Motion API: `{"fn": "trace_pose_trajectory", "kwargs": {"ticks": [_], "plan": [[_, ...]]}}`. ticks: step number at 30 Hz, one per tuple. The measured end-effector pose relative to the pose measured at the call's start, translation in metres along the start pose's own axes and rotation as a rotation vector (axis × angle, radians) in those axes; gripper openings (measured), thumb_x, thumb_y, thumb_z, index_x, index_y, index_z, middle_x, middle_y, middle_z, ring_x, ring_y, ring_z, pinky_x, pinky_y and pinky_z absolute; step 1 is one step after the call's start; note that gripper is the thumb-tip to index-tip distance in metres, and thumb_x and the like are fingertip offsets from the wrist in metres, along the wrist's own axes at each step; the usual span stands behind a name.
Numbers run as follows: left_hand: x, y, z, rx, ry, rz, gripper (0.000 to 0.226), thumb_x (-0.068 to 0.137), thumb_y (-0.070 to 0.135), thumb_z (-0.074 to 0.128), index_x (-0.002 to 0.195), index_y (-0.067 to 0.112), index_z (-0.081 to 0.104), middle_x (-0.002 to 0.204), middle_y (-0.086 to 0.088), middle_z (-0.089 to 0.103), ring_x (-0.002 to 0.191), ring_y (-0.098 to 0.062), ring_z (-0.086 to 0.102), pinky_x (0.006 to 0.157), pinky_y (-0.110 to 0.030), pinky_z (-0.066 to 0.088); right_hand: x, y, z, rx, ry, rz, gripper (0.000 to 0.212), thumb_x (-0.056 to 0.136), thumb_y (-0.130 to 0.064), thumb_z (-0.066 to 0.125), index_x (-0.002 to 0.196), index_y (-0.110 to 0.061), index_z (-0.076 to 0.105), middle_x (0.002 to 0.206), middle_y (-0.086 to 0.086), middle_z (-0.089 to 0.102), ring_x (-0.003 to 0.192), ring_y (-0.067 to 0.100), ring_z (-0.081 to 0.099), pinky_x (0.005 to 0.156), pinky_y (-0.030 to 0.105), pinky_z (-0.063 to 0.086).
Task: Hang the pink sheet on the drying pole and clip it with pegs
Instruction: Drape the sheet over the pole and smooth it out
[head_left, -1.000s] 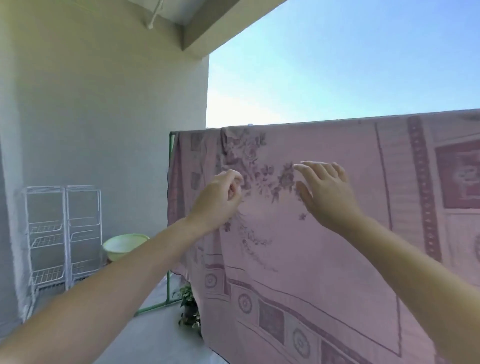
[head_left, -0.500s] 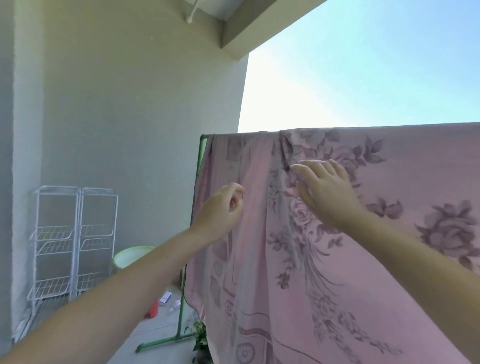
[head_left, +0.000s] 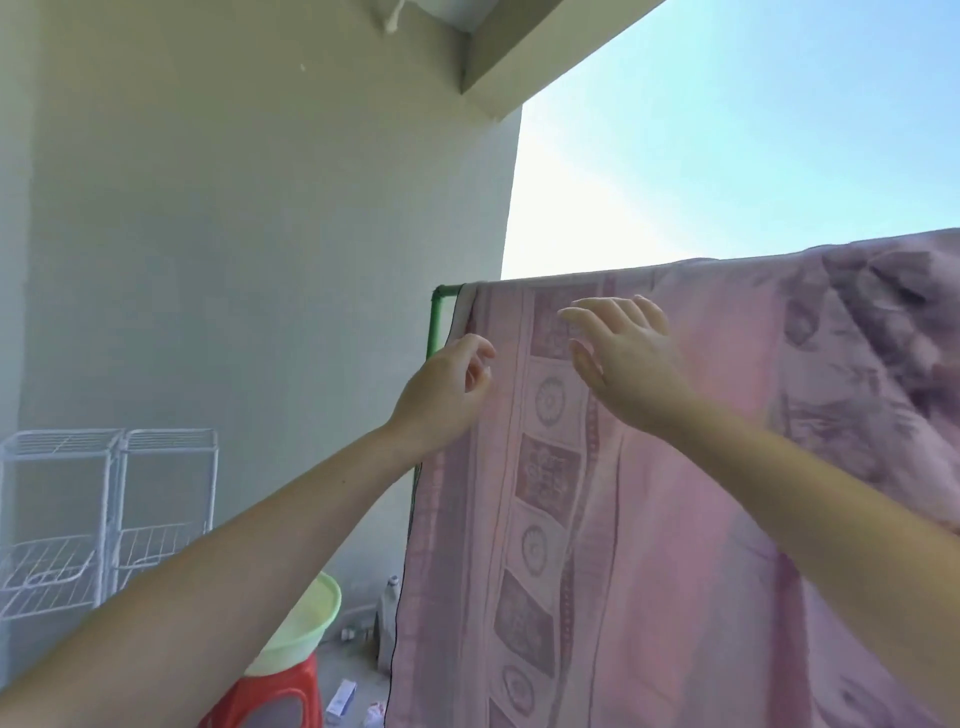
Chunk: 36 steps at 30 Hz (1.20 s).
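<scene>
The pink patterned sheet (head_left: 649, 519) hangs draped over the green drying pole (head_left: 445, 290), whose left corner and upright show just beyond the sheet's left edge. My left hand (head_left: 447, 395) is raised at that left edge, a little below the pole, fingers curled in with nothing visible in them. My right hand (head_left: 628, 364) is held up in front of the sheet near its top, fingers spread and holding nothing. No pegs are in view.
A grey wall stands close on the left. Against it is a white wire rack (head_left: 109, 519). A light green basin (head_left: 306, 618) rests on a red stool (head_left: 270, 696). A bottle (head_left: 387, 608) and small litter lie on the floor by the sheet's lower edge.
Both hands and my view have moved left along the sheet, from the floral middle to its bordered left edge by the pole's corner. The hands keep the same shapes.
</scene>
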<state>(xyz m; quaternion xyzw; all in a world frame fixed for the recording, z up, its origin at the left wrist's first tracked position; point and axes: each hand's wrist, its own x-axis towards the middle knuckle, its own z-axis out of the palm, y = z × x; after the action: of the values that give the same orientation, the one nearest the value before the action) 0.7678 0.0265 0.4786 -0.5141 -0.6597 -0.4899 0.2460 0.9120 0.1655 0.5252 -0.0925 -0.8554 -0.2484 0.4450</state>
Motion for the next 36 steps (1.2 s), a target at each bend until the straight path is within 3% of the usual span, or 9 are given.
{"fn": "trace_pose_trajectory", "kwargs": {"ticks": [4, 11, 15, 18, 21, 24, 30, 33, 36], "plan": [[0.060, -0.095, -0.001, -0.023, -0.044, 0.005, 0.017, 0.092, 0.017, 0.045, 0.106, 0.015, 0.054, 0.082, 0.005, 0.053, 0.068, -0.006, 0.048, 0.062, -0.021, 0.039, 0.063, -0.005, 0.062, -0.061, -0.025, 0.074, 0.046, 0.090, -0.035, 0.026, 0.122, -0.014, 0.052, 0.123, 0.007, 0.059, 0.114, 0.029, 0.052, 0.104, 0.051, 0.030], [0.170, -0.216, 0.038, -0.163, -0.128, -0.135, 0.018, 0.091, 0.019, 0.040, 0.101, 0.016, 0.055, 0.081, 0.003, 0.057, 0.083, -0.027, 0.062, 0.076, -0.038, 0.050, 0.151, 0.006, 0.149, -0.240, -0.094, 0.137, 0.034, 0.093, -0.024, 0.041, 0.124, -0.014, 0.051, 0.125, 0.009, 0.057, 0.120, 0.032, 0.048, 0.110, 0.054, 0.020], [0.226, -0.265, 0.076, -0.258, -0.107, -0.170, 0.029, 0.094, 0.019, 0.039, 0.118, 0.008, 0.051, 0.089, -0.001, 0.054, 0.074, -0.018, 0.052, 0.070, -0.027, 0.040, 0.184, 0.009, 0.198, -0.277, -0.042, 0.142, 0.040, 0.090, -0.029, 0.030, 0.115, -0.014, 0.058, 0.118, 0.007, 0.062, 0.113, 0.030, 0.054, 0.108, 0.052, 0.025], [0.272, -0.293, 0.103, -0.511, -0.097, -0.292, 0.039, 0.094, 0.026, 0.043, 0.128, 0.006, 0.042, 0.084, 0.003, 0.054, 0.075, -0.014, 0.053, 0.064, -0.025, 0.039, 0.209, 0.011, 0.232, -0.324, -0.013, 0.112, 0.036, 0.089, -0.025, 0.034, 0.111, -0.015, 0.060, 0.113, 0.006, 0.064, 0.107, 0.029, 0.057, 0.106, 0.049, 0.029], [0.313, -0.315, 0.120, -0.805, -0.289, -0.391, 0.035, 0.087, 0.039, 0.056, 0.104, 0.009, 0.056, 0.093, -0.004, 0.063, 0.097, -0.025, 0.060, 0.083, -0.033, 0.046, 0.236, 0.014, 0.260, -0.340, 0.007, 0.144, 0.028, 0.091, -0.018, 0.042, 0.112, -0.016, 0.060, 0.114, 0.005, 0.064, 0.109, 0.029, 0.055, 0.105, 0.045, 0.029], [0.334, -0.327, 0.133, -0.952, -0.496, -0.286, 0.028, 0.088, 0.036, 0.058, 0.098, 0.011, 0.064, 0.090, -0.003, 0.065, 0.086, -0.019, 0.059, 0.078, -0.034, 0.049, 0.260, 0.016, 0.280, -0.374, -0.063, 0.159, 0.028, 0.091, -0.016, 0.044, 0.116, -0.018, 0.057, 0.116, 0.003, 0.061, 0.109, 0.027, 0.053, 0.103, 0.041, 0.029], [0.383, -0.355, 0.132, -0.888, -0.138, 0.026, 0.024, 0.092, 0.025, 0.050, 0.074, 0.010, 0.055, 0.067, -0.009, 0.037, 0.061, -0.018, 0.034, 0.051, -0.026, 0.028, 0.289, 0.005, 0.307, -0.356, -0.131, 0.275, 0.030, 0.094, -0.023, 0.040, 0.120, -0.020, 0.054, 0.117, 0.001, 0.061, 0.105, 0.023, 0.058, 0.086, 0.035, 0.039], [0.410, -0.377, 0.119, -1.034, -0.141, -0.057, 0.024, 0.090, 0.027, 0.052, 0.072, 0.012, 0.053, 0.070, -0.011, 0.037, 0.064, -0.020, 0.036, 0.056, -0.030, 0.031, 0.308, -0.004, 0.323, -0.394, -0.161, 0.386, 0.033, 0.095, -0.029, 0.036, 0.121, -0.021, 0.053, 0.116, 0.000, 0.062, 0.104, 0.025, 0.057, 0.087, 0.036, 0.041], [0.428, -0.399, 0.110, -1.295, -0.266, -0.229, 0.025, 0.089, 0.026, 0.055, 0.066, 0.019, 0.060, 0.063, -0.003, 0.051, 0.058, -0.018, 0.049, 0.057, -0.025, 0.040, 0.331, -0.012, 0.339, -0.533, -0.205, 0.479, 0.035, 0.095, -0.039, 0.028, 0.107, -0.019, 0.055, 0.099, 0.004, 0.065, 0.093, 0.026, 0.056, 0.089, 0.040, 0.039]]}}
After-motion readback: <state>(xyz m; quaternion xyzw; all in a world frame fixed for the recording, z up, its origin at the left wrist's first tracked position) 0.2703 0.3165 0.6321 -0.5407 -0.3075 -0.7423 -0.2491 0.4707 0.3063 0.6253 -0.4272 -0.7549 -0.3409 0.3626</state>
